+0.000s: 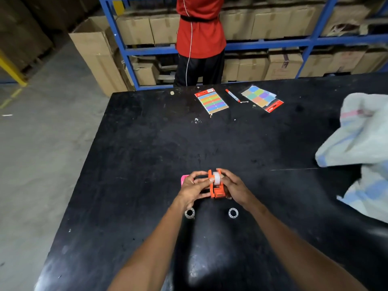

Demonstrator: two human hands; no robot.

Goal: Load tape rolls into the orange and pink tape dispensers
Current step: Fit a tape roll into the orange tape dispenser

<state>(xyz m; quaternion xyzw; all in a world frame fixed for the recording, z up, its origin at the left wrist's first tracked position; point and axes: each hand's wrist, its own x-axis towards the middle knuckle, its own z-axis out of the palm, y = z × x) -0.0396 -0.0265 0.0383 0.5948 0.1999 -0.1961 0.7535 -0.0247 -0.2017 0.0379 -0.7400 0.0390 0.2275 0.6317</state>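
While the left hand [194,186] and right hand [233,185] both grip the blocky orange plastic tape dispenser [217,189], a translucent white tape roll [216,178] sits inside it on the scuffed black table [147,143].

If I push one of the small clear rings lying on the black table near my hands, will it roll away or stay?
The right ring lies flat on the black table, hole upward, so a push would probably slide it rather than roll it. It looks thin and clear, so it is likely very light and may skid easily on the glossy surface. Tipped on edge, its round shape would likely roll.
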